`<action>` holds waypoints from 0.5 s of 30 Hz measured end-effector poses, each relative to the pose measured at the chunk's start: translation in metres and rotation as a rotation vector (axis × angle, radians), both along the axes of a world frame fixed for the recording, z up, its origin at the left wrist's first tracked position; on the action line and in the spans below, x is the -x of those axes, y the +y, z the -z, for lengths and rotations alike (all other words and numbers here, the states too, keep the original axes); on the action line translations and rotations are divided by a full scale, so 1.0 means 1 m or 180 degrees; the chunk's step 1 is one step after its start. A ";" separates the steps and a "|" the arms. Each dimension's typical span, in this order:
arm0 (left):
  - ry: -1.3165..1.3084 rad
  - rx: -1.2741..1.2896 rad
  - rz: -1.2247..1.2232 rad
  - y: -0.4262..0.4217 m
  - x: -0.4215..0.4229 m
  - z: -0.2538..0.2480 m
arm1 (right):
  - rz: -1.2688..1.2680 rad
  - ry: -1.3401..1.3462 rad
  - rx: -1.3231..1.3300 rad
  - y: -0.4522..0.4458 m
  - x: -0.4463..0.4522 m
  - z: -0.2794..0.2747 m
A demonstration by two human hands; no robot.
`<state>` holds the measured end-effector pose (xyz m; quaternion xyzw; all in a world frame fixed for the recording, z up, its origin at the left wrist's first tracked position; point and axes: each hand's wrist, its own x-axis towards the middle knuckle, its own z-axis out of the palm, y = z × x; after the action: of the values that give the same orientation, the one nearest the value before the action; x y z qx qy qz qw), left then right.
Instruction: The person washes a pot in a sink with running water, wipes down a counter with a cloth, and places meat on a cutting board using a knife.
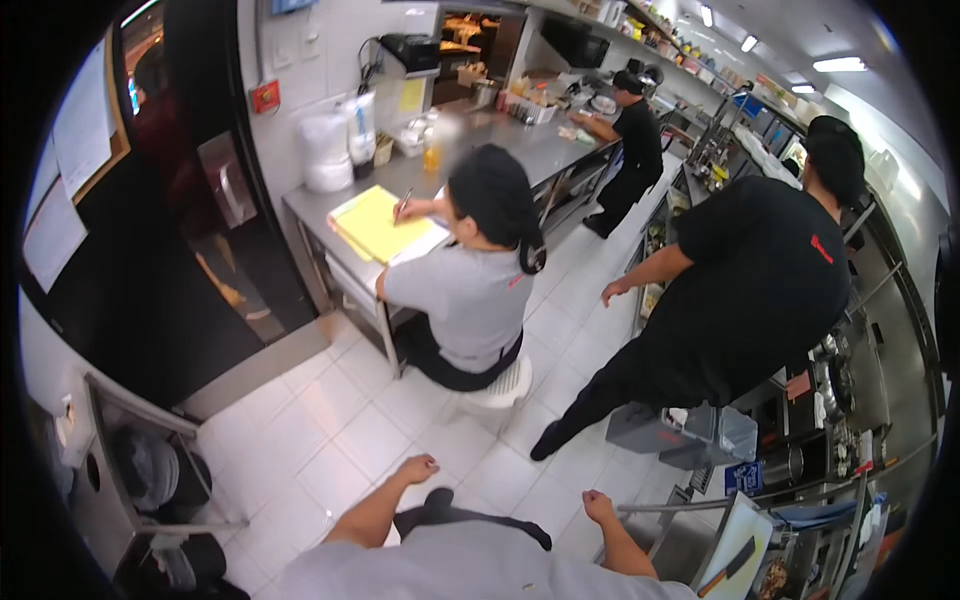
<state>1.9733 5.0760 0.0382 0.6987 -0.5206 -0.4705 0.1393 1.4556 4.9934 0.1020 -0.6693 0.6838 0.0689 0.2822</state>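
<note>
My left hand [418,468] hangs over the white tiled floor [335,470], fingers curled in, with nothing visible in it. On the other side, my right hand [597,506] is closed in a loose fist, and no object shows in it either. Nearest to the right hand is a metal counter rail [665,507]. Beyond that rail lies a light cutting board [748,535] with a dark-bladed knife [728,566] on it. Neither hand touches anything.
Ahead, a person in grey [465,295] sits on a white stool [490,398], writing on yellow paper [380,225]. To the right stands a person in black [740,290] beside a grey bin [645,430]. Another person [635,145] works farther back. A dark door [150,230] is left.
</note>
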 end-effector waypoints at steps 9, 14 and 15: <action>0.0666 0.0344 0.0235 -0.189 0.128 -0.030 | 0.0496 -0.0598 0.0471 -0.153 -0.011 -0.003; 0.0435 0.0207 0.0906 -0.295 0.209 -0.036 | 0.0449 -0.0331 -0.0147 -0.217 0.083 0.059; 0.0288 0.0217 0.1103 -0.314 0.225 -0.038 | 0.0367 -0.0216 -0.0327 -0.229 0.095 0.060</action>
<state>1.7479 4.7625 0.0761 0.5715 -0.6420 -0.5005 0.1031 1.3607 4.7646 0.0421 -0.6155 0.7068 0.0649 0.3427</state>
